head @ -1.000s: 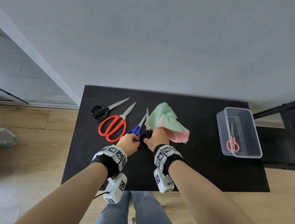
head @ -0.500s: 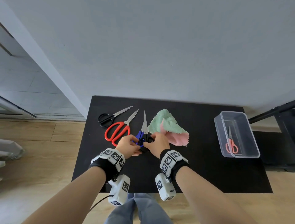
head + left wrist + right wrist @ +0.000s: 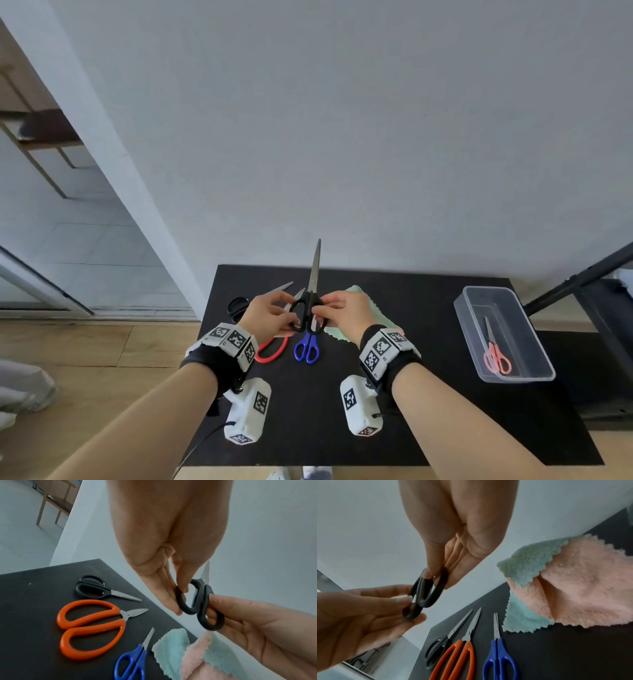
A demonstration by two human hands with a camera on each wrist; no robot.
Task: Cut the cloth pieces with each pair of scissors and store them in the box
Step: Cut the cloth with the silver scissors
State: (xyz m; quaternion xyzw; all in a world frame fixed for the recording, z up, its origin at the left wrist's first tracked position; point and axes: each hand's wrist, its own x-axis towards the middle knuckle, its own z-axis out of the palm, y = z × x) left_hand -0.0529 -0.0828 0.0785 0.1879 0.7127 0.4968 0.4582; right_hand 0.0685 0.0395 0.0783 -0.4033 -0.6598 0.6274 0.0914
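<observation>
Both hands hold one pair of long black-handled scissors (image 3: 308, 313) in the air above the black table (image 3: 428, 411), blades together and pointing up. My left hand (image 3: 286, 318) pinches the left finger loop (image 3: 181, 599). My right hand (image 3: 322, 310) pinches the right loop (image 3: 436, 580). The green and pink cloth (image 3: 342, 334) lies on the table, partly hidden behind my right hand in the head view and plainer in the right wrist view (image 3: 573, 581). A clear plastic box (image 3: 507, 318) stands at the right with pink-handled scissors (image 3: 496, 356) inside.
Three more pairs lie on the table under my hands: small black scissors (image 3: 238, 305), orange-red scissors (image 3: 272, 349) and blue scissors (image 3: 307, 347). A grey wall rises behind the table. A dark metal stand (image 3: 582, 277) is at the far right.
Both hands have lifted the long black scissors off the table and turned the blades upward. The blue scissors stay on the table. The head view has tilted up.
</observation>
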